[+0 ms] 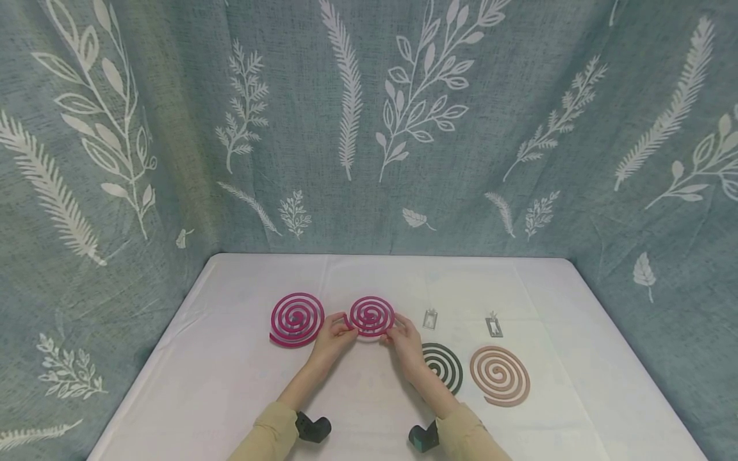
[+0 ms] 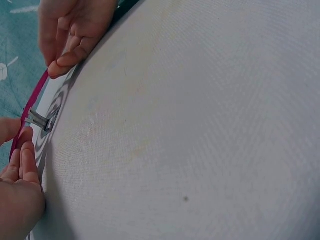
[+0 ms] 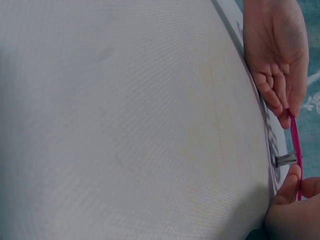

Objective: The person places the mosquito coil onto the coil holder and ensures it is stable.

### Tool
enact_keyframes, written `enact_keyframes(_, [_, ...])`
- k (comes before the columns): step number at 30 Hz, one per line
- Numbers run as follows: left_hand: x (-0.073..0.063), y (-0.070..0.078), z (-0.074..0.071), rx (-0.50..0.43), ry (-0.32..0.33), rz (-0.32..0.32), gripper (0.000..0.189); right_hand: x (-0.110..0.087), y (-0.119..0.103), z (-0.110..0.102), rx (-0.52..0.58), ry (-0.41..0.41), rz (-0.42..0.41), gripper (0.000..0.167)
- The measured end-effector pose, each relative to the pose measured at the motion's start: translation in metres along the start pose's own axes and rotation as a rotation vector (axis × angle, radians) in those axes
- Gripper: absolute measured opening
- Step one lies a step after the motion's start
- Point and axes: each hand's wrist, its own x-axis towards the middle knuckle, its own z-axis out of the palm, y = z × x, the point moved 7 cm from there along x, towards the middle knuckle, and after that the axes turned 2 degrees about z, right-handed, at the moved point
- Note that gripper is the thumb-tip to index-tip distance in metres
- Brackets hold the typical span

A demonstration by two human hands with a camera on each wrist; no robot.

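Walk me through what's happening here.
A person's left hand and right hand pinch opposite sides of a magenta coil, held over a small metal stand. Another magenta coil sits to the left. On the right, a dark green coil and a brown coil lie flat, with two more metal stands beyond them.

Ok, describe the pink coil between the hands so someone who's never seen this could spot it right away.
Find the white table and look toward its middle. There, the left hand and the right hand together pinch a flat pink coil by its edges. The other pink coil, just to the left, is held by neither.
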Motion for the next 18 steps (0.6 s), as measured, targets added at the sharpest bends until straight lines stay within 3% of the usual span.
enact_keyframes(5, [0.003, -0.003, 0.000, -0.001, 0.004, -0.001, 0.054, 0.012, 0.014, -0.001, 0.013, 0.002, 0.008, 0.054])
enact_keyframes(11, [0.014, -0.024, -0.001, -0.013, -0.001, -0.005, 0.057, 0.022, 0.028, -0.002, -0.015, 0.028, -0.007, 0.055])
enact_keyframes(14, [0.012, -0.020, 0.000, -0.020, -0.005, -0.007, 0.056, 0.022, 0.027, -0.002, -0.017, 0.027, -0.009, 0.054])
enact_keyframes(18, [0.003, -0.004, -0.001, -0.018, -0.011, 0.005, 0.055, 0.022, 0.026, -0.002, -0.006, 0.029, -0.008, 0.054])
